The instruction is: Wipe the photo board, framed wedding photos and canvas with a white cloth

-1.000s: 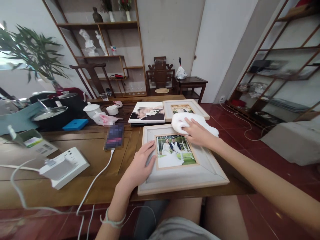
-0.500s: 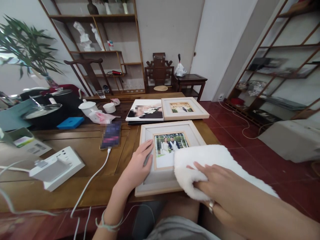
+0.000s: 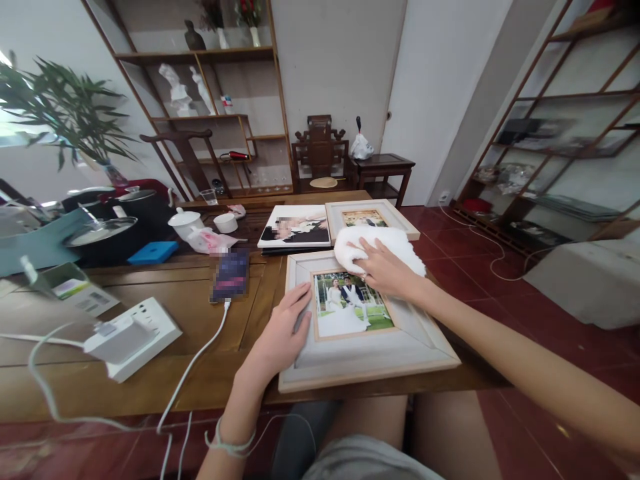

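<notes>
A picture frame with a pale wide border lies flat at the table's front edge, a wedding photo in its middle. My left hand rests on the frame's left side, fingers stretched out along the border. At the far right corner of the frame, my right hand presses a white fluffy cloth down, its fingers on and partly around the cloth. The cloth covers that corner and overlaps a second picture frame behind it.
Beside the second frame lies a photo album. To the left are a phone on a white cable, a power strip, a blue box, a white teapot and a dark pot. The table ends at its right edge.
My right hand has slid the cloth from the frame's near right part to its far right corner, uncovering the photo. My left hand keeps its place on the frame. The view has shifted slightly.
</notes>
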`<state>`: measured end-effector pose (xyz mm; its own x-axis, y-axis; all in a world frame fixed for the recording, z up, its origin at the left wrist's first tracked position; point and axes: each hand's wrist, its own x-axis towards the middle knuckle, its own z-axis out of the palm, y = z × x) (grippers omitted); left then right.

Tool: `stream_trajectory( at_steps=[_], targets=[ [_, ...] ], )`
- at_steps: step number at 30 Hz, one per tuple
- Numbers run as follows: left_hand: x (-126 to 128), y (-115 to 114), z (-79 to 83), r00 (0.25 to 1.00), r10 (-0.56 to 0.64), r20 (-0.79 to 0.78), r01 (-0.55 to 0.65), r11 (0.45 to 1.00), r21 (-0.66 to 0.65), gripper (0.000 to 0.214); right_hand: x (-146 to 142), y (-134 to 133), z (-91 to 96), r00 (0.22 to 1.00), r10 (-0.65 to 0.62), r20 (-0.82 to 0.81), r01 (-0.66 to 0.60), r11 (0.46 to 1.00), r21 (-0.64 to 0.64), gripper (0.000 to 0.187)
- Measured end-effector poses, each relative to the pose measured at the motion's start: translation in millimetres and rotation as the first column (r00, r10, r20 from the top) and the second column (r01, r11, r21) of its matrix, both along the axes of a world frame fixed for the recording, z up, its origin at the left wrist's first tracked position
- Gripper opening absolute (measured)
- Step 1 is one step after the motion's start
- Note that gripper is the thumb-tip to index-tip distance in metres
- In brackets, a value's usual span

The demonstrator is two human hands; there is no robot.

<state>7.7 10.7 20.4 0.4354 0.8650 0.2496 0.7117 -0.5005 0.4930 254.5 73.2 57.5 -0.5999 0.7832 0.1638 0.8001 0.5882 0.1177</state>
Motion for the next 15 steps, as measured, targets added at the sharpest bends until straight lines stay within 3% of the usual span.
stream_trajectory(
  at_steps=[4, 7, 11, 15],
  targets=[
    [0, 0, -0.8, 1.000, -0.001, 0.007, 0.001, 1.000, 0.003, 0.046, -6, -19, 0.6, 0.998, 0.062, 0.017, -0.061, 0.997, -0.051, 0.042],
    [1, 0, -0.8, 1.000, 0.003, 0.009, -0.003, 1.000, 0.002, 0.047, -7, -60, 7.4, 0.994, 0.106, 0.013, -0.102, 0.979, -0.175, 0.040],
    [1, 0, -1.2, 1.000, 0.002, 0.013, -0.002, 1.000, 0.007, 0.046, -7, -121, 25.7, 0.986, 0.161, -0.045, -0.166, 0.916, -0.364, 0.037],
    [0, 1, -2.2, 1.000, -0.024, 0.018, 0.023, 1.000, 0.021, 0.044, -17, -147, 30.4, 0.953, 0.225, -0.205, -0.290, 0.871, -0.395, 0.038]
  ],
)
